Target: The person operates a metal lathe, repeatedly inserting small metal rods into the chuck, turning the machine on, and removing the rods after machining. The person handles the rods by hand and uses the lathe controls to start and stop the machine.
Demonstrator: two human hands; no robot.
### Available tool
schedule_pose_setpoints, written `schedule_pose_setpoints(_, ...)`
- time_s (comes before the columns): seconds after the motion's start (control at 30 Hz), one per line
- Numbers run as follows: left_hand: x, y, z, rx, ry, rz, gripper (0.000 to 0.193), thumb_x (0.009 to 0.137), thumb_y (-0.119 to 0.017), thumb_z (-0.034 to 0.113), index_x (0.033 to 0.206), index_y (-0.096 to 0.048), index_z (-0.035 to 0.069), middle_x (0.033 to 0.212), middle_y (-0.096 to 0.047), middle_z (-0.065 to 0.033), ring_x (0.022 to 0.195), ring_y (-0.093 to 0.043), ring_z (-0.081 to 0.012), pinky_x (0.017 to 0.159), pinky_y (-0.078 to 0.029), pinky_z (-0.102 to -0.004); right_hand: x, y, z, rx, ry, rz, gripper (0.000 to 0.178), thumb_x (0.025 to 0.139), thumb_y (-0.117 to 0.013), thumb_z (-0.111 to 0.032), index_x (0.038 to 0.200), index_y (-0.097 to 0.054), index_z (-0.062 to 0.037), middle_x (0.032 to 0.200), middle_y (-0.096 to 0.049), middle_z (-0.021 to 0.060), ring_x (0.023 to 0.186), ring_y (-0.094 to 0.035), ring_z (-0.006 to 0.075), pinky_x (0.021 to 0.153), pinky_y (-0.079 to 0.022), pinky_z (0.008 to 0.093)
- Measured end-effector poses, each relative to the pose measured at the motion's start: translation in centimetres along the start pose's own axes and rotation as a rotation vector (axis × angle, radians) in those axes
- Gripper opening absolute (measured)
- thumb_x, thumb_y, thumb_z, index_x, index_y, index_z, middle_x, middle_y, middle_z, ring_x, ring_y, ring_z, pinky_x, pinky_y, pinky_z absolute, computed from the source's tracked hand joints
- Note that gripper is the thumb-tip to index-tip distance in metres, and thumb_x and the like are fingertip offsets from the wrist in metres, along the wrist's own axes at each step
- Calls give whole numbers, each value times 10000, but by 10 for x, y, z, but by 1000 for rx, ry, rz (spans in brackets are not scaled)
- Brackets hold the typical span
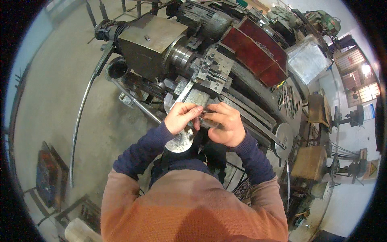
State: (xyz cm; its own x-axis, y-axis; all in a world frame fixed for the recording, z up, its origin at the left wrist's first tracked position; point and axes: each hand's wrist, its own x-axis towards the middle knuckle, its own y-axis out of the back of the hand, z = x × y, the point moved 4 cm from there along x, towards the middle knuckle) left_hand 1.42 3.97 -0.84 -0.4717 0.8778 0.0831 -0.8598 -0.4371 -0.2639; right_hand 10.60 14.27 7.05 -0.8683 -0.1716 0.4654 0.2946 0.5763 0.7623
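Observation:
My left hand [180, 117] and my right hand [228, 126] meet in front of the lathe, fingertips almost touching. Both are closed in a pinch around something small, mostly hidden by the fingers; its kind cannot be made out. Just beyond them is the lathe's tool post [211, 66], a block with bolts on top. The shiny round spindle [180, 56] sits to its left, against the grey headstock [151, 34]. Below my left hand is a pale metal disc [180, 142], partly covered by the wrist.
A red metal tray [254, 50] stands behind the tool post, near a dark motor [205, 18]. Several hand tools [287, 99] lie at the right, beyond a round wheel [283, 136]. A metal bar [137, 103] slants at the left. A small cylinder [147, 38] rests on the headstock.

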Motion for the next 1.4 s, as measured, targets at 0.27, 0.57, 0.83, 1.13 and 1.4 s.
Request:
schedule_pose_setpoints(0.27,1,10,2,203,6,18,300,914,-484,243,773,-591,1,564,-576,-30,532,-551,-85,500,-427,-233,13,-6,9,14,-34,-146,309,500,-615,-102,799,-628,-24,848,-589,127,709,-533,312,625,-457,379)
schedule_pose_setpoints(0.57,-29,106,80,905,-166,340,253,847,-559,210,959,-580,-15,710,-613,-109,615,-591,-160,570,-466,-312,79,-6,48,-341,110,-76,268,513,-610,-109,771,-640,-41,846,-587,97,796,-516,275,640,-453,373)
schedule_pose_setpoints(0.83,-189,290,117,1093,-41,941,268,768,-522,54,1020,-573,-20,713,-604,-73,637,-583,-130,614,-460,-262,130,-47,126,-694,-305,-389,268,526,-616,-230,759,-715,-144,765,-649,43,897,-540,225,785,-394,387)
schedule_pose_setpoints(1.13,-234,264,75,1356,427,849,357,746,-649,262,987,-564,13,740,-610,-169,726,-612,-305,651,-465,-375,135,-47,127,-633,-282,-422,208,577,-615,-288,689,-669,-122,818,-643,98,861,-595,283,754,-427,432)
schedule_pose_setpoints(1.4,-217,321,69,1843,735,814,227,716,-621,180,906,-590,61,819,-616,-171,794,-601,-350,684,-486,-452,142,-51,149,-388,-393,-424,249,527,-628,-219,700,-678,-46,726,-619,206,712,-617,348,692,-503,401)
